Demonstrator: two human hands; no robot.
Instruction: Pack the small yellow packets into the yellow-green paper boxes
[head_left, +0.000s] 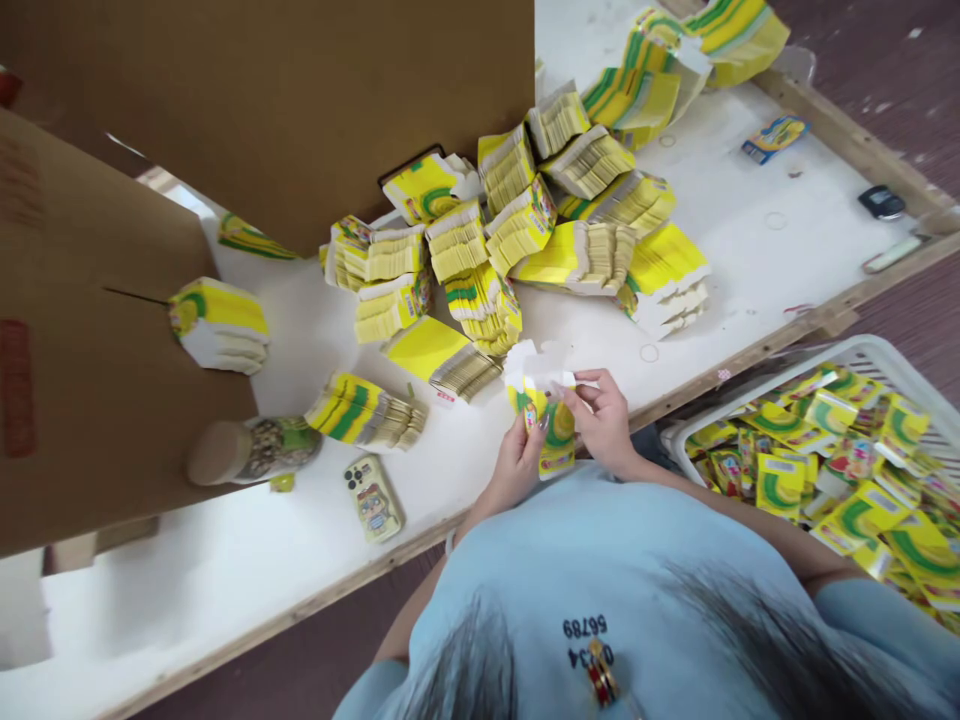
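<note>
A small yellow and green printed carton [557, 440] stands in front of my body at the table edge, its white flaps spread at the top. My left hand [519, 458] grips its near left side, thumb on the printed face. At the upper right my right hand [602, 418] is closed, its fingers pinching the carton's edge by the flaps. Something pale and translucent shows near those fingertips, too blurred to name. Just beyond the hands lie bundles of flat folded cartons [484, 310], with a yellow-faced bundle [427, 348] the closest.
A white plastic basket [679, 440] of filled-looking yellow packs [787, 485] stands at my right. Large cardboard boxes [300, 110] rise at the back left. On the white table [742, 230] are a phone [373, 498], a jar [255, 450], a blue and yellow packet [776, 138] and a small black object [881, 202].
</note>
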